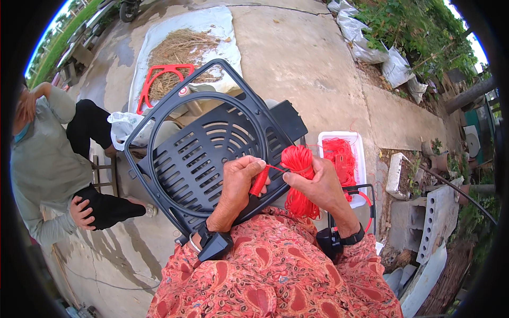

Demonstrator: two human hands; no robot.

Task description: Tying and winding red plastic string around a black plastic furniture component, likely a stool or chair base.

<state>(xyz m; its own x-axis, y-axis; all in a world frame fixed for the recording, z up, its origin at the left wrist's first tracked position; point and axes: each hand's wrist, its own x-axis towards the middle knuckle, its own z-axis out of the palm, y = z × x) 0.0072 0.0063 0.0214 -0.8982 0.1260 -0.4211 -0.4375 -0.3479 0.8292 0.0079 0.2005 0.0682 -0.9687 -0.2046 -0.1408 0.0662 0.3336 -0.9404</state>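
My left hand (239, 183) pinches a short red piece (259, 182) that looks tightly wound with cord. A thin red strand (275, 168) runs from it to my right hand (322, 184). That hand is closed round a thick hank of red cord (297, 159), whose loops hang below the fingers. Under my left forearm lies a dark frame with a large ring (150, 153) in it. Beneath the frame is a dark slotted plastic seat or backrest (193, 151).
A white tub (362, 153) with more red cord stands at the right, a dark frame with some red wrapping (369, 204) near it. Another person (50, 169) sits at the left. A red frame (167, 69) rests on a white sheet (222, 32) with dried stalks.
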